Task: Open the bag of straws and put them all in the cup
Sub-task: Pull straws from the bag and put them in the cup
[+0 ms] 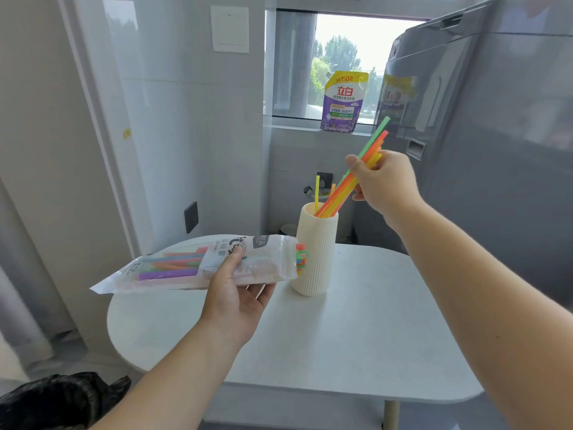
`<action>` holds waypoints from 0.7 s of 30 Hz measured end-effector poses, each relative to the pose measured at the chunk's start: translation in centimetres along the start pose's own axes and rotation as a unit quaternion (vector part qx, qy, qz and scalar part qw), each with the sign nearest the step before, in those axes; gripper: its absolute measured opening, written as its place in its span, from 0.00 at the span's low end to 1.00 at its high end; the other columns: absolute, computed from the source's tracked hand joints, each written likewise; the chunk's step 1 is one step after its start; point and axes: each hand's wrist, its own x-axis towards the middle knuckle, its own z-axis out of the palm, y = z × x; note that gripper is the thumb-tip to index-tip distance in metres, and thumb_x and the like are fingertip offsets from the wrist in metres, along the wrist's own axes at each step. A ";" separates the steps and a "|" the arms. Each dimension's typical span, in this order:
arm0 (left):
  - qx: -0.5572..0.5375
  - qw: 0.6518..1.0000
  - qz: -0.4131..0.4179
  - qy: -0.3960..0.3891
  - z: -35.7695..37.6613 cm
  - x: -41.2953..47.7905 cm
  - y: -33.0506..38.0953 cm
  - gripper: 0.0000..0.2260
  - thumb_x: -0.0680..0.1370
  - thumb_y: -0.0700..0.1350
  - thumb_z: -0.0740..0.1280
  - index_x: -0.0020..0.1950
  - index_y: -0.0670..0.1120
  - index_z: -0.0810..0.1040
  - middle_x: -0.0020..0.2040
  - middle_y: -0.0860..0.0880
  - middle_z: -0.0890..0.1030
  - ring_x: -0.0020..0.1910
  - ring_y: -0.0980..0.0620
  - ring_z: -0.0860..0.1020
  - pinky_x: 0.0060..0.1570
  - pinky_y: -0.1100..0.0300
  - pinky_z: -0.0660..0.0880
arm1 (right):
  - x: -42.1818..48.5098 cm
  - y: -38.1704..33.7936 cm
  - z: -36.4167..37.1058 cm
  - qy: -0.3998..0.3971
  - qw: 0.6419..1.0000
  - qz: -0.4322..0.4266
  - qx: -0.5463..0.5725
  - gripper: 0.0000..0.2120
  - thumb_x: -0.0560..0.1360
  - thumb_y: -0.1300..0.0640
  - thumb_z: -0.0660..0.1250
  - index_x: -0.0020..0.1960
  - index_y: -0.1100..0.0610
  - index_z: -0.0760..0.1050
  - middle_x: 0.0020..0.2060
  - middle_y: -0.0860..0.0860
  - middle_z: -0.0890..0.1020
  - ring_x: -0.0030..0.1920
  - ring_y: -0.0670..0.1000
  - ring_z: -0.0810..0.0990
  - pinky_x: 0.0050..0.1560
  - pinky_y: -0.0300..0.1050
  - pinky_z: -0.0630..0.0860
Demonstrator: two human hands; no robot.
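Above the ribbed cup (314,252) on the table's (356,336) far side, the right hand (384,181) pinched a slanted bundle of straws (338,197), lower ends already inside the rim. The left hand (235,293) gripped the bag (186,268) level, its open mouth just beside the cup. Levering against the rim might have toppled the tall cup, and the bagged straws (300,257) could have slid out

Left hand (236,294), lower centre of frame: palm up, thumb pressed on top of the bag (173,270), fingers beneath it. Right hand (384,181), right of centre: raised, fingers curled round a tilted bundle of straws (341,193). Both forearms bare, extended forward.
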 end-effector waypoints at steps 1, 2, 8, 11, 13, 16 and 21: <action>-0.001 1.000 0.000 -0.002 0.0 0.0 0.0 0.16 0.78 0.47 0.71 0.66 0.51 0.79 0.46 0.47 0.88 0.50 0.47 0.86 0.48 0.51 0.82 | 0.2 0.0 0.5 -0.017 1.000 -0.008 -0.020 0.12 0.79 0.47 0.67 0.49 0.56 0.79 0.37 0.50 0.84 0.34 0.47 0.84 0.41 0.46 0.85; -0.001 1.000 0.000 -0.004 0.0 0.0 0.0 0.16 0.78 0.47 0.71 0.66 0.51 0.79 0.45 0.47 0.88 0.50 0.47 0.85 0.48 0.51 0.82 | 0.3 0.0 0.9 -0.033 0.999 -0.011 -0.041 0.12 0.79 0.46 0.67 0.48 0.56 0.79 0.38 0.51 0.84 0.35 0.49 0.85 0.42 0.48 0.85; 0.004 1.000 -0.003 -0.005 0.0 0.1 0.0 0.13 0.79 0.46 0.71 0.63 0.51 0.80 0.45 0.47 0.88 0.48 0.48 0.85 0.48 0.51 0.82 | 0.9 0.5 2.9 -0.079 0.993 -0.004 -0.088 0.16 0.76 0.47 0.71 0.52 0.60 0.80 0.42 0.56 0.85 0.36 0.50 0.86 0.44 0.49 0.85; 0.008 1.000 -0.003 -0.007 0.0 0.0 0.0 0.11 0.79 0.46 0.71 0.61 0.51 0.80 0.44 0.48 0.88 0.48 0.48 0.86 0.47 0.51 0.82 | 0.5 1.0 3.0 -0.067 0.995 -0.021 -0.076 0.19 0.76 0.49 0.73 0.62 0.56 0.77 0.49 0.55 0.84 0.37 0.49 0.86 0.40 0.41 0.83; 0.011 1.000 -0.002 -0.009 0.0 0.0 0.1 0.10 0.79 0.46 0.71 0.60 0.51 0.80 0.44 0.48 0.88 0.48 0.48 0.85 0.48 0.51 0.81 | 0.0 1.5 2.9 -0.046 0.996 -0.037 -0.069 0.22 0.75 0.50 0.73 0.66 0.55 0.75 0.52 0.54 0.83 0.40 0.50 0.85 0.43 0.44 0.84; 0.013 1.000 -0.003 -0.010 0.0 -0.1 0.2 0.10 0.79 0.47 0.71 0.59 0.51 0.80 0.44 0.48 0.88 0.48 0.48 0.85 0.49 0.51 0.81 | -1.4 2.0 2.3 0.014 0.997 -0.066 -0.045 0.20 0.75 0.51 0.73 0.65 0.54 0.75 0.54 0.52 0.83 0.45 0.53 0.85 0.49 0.54 0.84; 0.022 1.000 -0.002 -0.019 0.0 -0.2 0.4 0.08 0.79 0.47 0.71 0.58 0.51 0.81 0.44 0.48 0.88 0.48 0.48 0.85 0.51 0.51 0.81 | -7.1 3.6 2.5 -0.006 0.999 -0.025 0.024 0.05 0.78 0.50 0.67 0.46 0.50 0.79 0.39 0.46 0.82 0.41 0.52 0.83 0.45 0.59 0.82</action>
